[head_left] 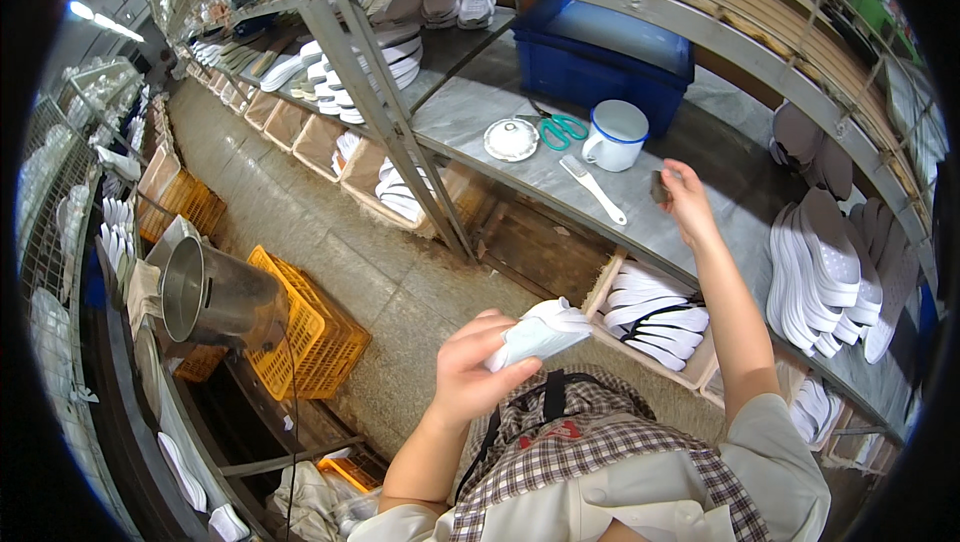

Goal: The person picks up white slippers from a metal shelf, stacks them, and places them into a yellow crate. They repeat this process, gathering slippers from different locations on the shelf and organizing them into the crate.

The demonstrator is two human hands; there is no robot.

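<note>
My left hand (468, 367) is wrapped round a white shoe sole (545, 334), held up in front of the checked apron. My right hand (686, 200) reaches over the grey bench and pinches a small dark grey-brown block (659, 187); its exact kind is unclear. Closest to that hand stands a white enamel mug (617, 138) with a blue rim. A white brush (594, 190) lies in front of the mug. To its left are teal-handled scissors (562, 130) and a white scalloped lid (511, 140).
A deep blue bin (603, 62) stands behind the mug. Stacked soles (820, 267) fill the bench's right end. Below the bench are boxes of white soles (655, 314). A metal post (385, 92) rises on the left. Yellow crates (310, 327) and a metal pot (215, 292) stand across the aisle.
</note>
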